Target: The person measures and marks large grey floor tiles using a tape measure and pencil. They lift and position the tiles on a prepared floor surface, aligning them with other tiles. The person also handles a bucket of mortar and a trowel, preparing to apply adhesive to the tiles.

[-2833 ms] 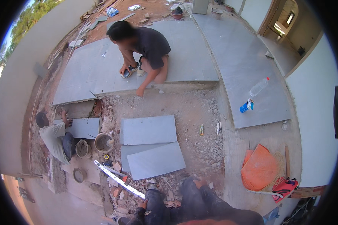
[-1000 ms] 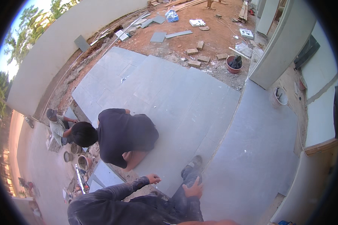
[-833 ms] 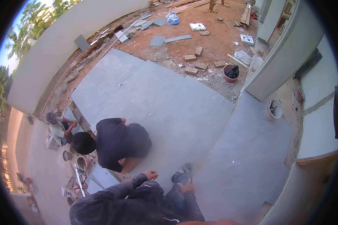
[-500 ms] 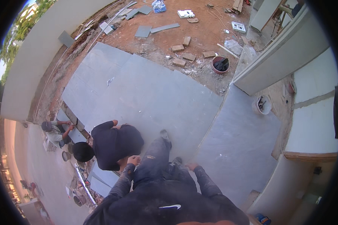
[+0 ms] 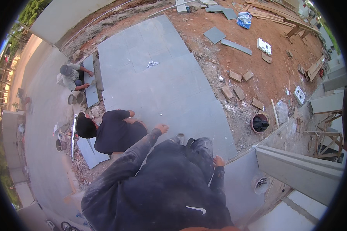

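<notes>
My left hand (image 5: 162,128) hangs over the grey stone tiles (image 5: 142,73) in front of me, fingers loosely bent, holding nothing visible. My right hand (image 5: 218,161) is beside my dark trouser leg, fingers apart and empty. A co-worker in a black shirt (image 5: 117,134) crouches just left of me at the paving's edge. Farther back on the left, another co-worker in a cap and light shirt (image 5: 70,78) bends over a narrow grey slab (image 5: 91,98), hands on it. A small white scrap (image 5: 152,64) lies on the paving.
Loose bricks (image 5: 235,76), a tub with black contents (image 5: 259,123) and tile pieces (image 5: 214,35) lie on red soil. A concrete beam (image 5: 297,171) and a pale bucket (image 5: 261,184) are at right. A long straightedge (image 5: 74,136) and loose slabs (image 5: 91,154) lie at left.
I have moved from the rubble onto the paving, and my view has swung round toward the soil side. My right hand has left my thigh and hangs lower beside my leg.
</notes>
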### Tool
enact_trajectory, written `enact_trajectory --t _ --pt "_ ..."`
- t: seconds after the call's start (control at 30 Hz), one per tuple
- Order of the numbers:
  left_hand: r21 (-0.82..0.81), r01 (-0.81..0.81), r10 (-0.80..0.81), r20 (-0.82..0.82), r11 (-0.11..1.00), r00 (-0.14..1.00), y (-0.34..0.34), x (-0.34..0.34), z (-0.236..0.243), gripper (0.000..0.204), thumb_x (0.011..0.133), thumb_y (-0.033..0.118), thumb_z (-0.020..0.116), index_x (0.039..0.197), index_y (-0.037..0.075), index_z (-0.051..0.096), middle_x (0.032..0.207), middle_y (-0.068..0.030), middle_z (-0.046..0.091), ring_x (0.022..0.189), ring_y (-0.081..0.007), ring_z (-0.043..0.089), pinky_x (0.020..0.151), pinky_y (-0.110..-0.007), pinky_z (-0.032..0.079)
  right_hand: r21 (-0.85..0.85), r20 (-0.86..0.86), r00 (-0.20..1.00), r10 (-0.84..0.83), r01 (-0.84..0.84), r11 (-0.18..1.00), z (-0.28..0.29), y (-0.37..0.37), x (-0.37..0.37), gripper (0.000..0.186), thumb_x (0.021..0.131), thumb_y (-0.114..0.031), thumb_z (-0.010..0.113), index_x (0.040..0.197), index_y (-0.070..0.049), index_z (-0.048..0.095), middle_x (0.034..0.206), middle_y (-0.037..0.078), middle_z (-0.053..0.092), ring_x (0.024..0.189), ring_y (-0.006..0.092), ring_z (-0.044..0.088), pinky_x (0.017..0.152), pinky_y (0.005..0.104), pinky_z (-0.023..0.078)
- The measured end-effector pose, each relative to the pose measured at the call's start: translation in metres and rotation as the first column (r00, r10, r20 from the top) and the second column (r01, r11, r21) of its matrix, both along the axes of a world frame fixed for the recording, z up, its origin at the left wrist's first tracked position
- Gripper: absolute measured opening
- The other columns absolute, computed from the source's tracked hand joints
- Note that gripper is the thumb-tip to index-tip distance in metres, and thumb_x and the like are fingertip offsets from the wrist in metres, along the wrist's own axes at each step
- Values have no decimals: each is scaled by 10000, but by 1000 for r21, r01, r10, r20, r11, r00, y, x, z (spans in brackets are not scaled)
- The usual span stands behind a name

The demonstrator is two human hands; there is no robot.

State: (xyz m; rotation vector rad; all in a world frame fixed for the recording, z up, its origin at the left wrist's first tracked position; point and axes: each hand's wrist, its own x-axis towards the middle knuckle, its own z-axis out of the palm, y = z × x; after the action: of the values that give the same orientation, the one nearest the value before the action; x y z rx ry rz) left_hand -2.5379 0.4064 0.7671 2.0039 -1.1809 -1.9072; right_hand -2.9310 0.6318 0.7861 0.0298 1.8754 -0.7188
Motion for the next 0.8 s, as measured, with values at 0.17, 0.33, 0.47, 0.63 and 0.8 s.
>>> enact_trajectory --t 0.17,0.33,0.47,0.63,0.8 --pt "-184 -92 80 -72 979 994 -146 -67 27 319 822 276 580 994 9 611 824 -64 645 681 -139 602 672 -278 480 -18 -62 993 101 -102 995 -44 -103 -67 237 800 -279 597 957 -106 631 770 66 612 698 203 597 605 366 480" --pt "-48 -316 319 67 948 946 -210 -80 -10 281 815 280 599 932 24 608 791 -58 631 659 -118 597 579 -274 478 287 -400 189 897 -903 319 -117 -215 -163 269 822 -285 558 1048 -148 608 849 82 629 747 231 612 648 386 479" --pt "150 -257 233 163 955 959 -245 -93 -21 316 835 352 521 992 92 607 876 -107 630 719 -198 604 623 -330 463 381 -357 -13 934 -915 133 -116 -357 -231 307 840 -290 526 1120 -183 590 913 94 642 786 253 624 682 402 478" --pt "111 -204 159 322 973 933 -274 -139 -26 420 811 414 510 1005 67 645 1005 -170 634 869 -289 616 792 -418 451 67 31 940 340 -341 938 -86 -576 -291 235 823 -262 548 1023 -150 602 827 57 622 705 208 614 588 388 463" --pt "99 -126 86 339 987 937 -383 -169 -87 423 817 406 514 1025 57 633 995 -149 642 885 -286 620 786 -412 465 -229 42 956 291 -274 934 -120 -820 -309 126 809 -193 578 890 -97 575 731 59 604 548 190 575 422 294 419"
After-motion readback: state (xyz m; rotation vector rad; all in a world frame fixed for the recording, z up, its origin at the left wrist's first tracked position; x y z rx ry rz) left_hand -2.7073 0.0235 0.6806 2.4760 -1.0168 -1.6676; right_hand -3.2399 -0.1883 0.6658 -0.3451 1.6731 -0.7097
